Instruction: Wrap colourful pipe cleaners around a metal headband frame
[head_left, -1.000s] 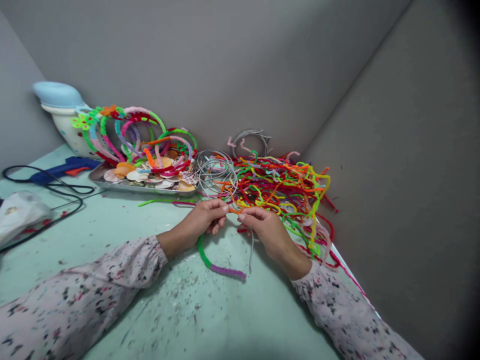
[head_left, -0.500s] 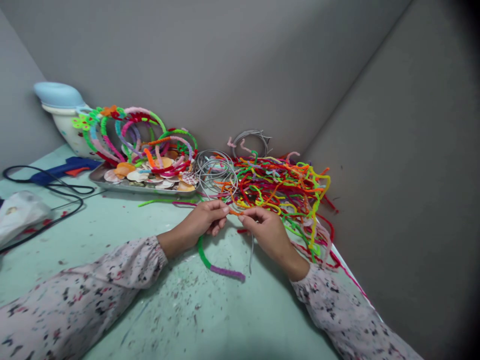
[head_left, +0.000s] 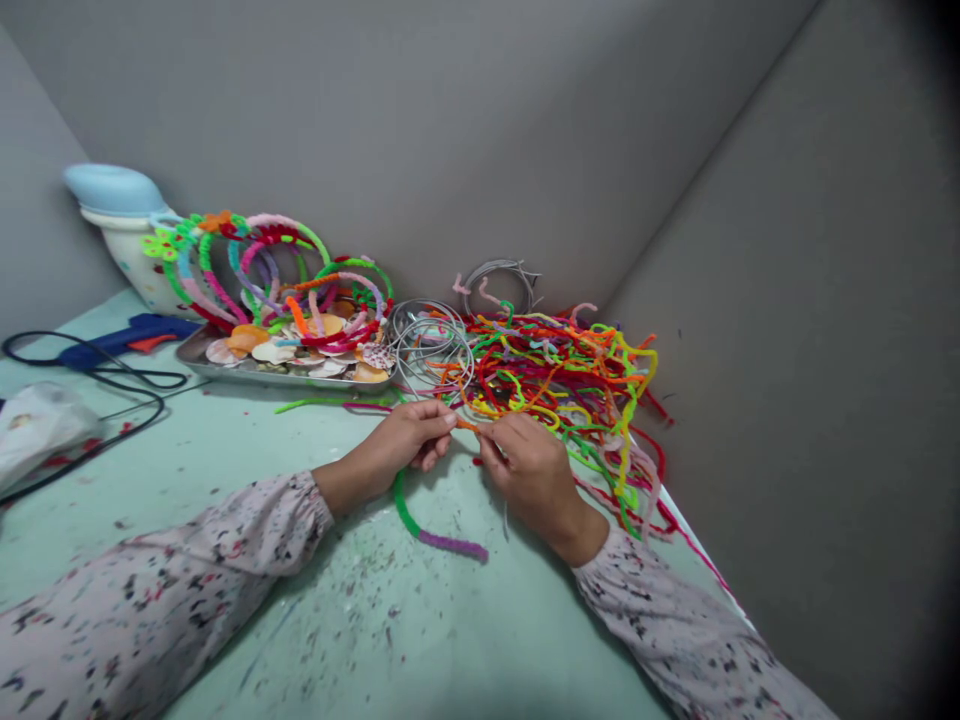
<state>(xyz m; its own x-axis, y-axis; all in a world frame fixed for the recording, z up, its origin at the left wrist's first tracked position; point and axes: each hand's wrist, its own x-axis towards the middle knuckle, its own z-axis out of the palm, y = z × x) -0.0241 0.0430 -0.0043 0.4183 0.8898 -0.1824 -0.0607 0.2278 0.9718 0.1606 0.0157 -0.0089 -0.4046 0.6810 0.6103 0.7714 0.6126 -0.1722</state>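
Partly concealed work at the green table [head_left: 337, 640], seen from nearby. The green-and-purple fuzzy length [head_left: 454, 545] curves out from beneath the left hand [head_left: 412, 440]; its upper end is hidden there, so whether it joins the orange strand [head_left: 466, 425] cannot be told. A thin grey wire [head_left: 505, 522] shows only as a short piece below the right hand [head_left: 532, 475], which covers its upper part. A small red end [head_left: 478, 461] shows beside the right fingers, its remainder out of sight. Both patterned sleeves run out of view, and the white bag [head_left: 45, 420] is cut off at far left.

Grip: the left thumb and forefinger are closed in a pinch on one end of the orange strand, the other fingers curled under. The right thumb and fingers are drawn together at its opposite end; their exact contact is too small to make out. The strand bridges the narrow gap between the hands, in front of the tangled pile of fuzzy stems [head_left: 555, 375], where single strands are hard to separate. Left of the pile stand loops of wire [head_left: 435, 345], then a metal tray [head_left: 300, 379] of shells [head_left: 274, 351].
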